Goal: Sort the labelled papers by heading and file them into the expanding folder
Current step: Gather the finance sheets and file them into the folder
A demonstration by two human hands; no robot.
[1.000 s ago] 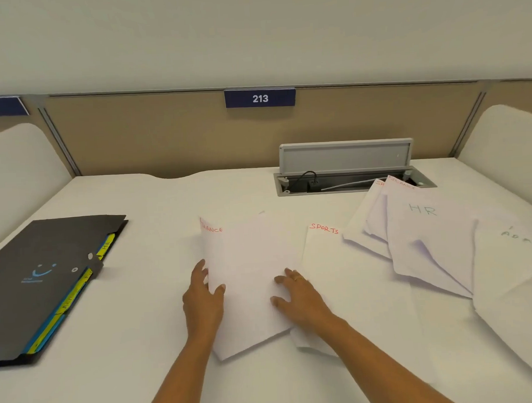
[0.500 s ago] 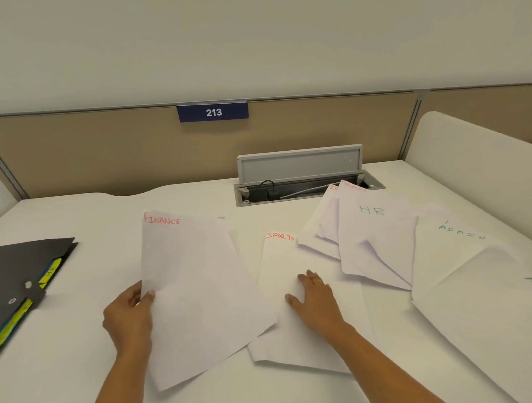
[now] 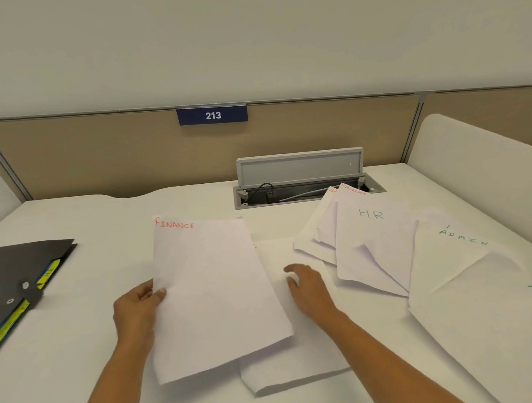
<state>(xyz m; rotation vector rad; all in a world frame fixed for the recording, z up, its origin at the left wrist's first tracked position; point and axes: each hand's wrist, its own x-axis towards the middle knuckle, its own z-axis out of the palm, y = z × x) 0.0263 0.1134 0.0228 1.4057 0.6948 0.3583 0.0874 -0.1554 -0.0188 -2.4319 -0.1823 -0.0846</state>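
Note:
My left hand (image 3: 140, 310) pinches the left edge of a white sheet headed FINANCE (image 3: 214, 295), held slightly above the desk. Its right side covers part of another white sheet (image 3: 296, 361), whose heading is hidden. On that sheet my right hand (image 3: 308, 286) rests flat with fingers spread. A loose pile to the right holds a sheet headed HR (image 3: 373, 248), two sheets tucked behind it, and sheets headed ADMIN (image 3: 450, 254). The black expanding folder (image 3: 15, 273) lies at the left edge, its yellow and blue tabs showing.
A grey cable hatch (image 3: 300, 181) stands open at the back of the white desk (image 3: 82, 361), with a plug and cable inside. A beige partition with a blue 213 plate (image 3: 212, 115) closes the back. White side panels stand left and right.
My left hand took the FINANCE sheet off the stack and lifted it left, then brought it back right over the SPORTS sheet. The view panned right, then slightly left.

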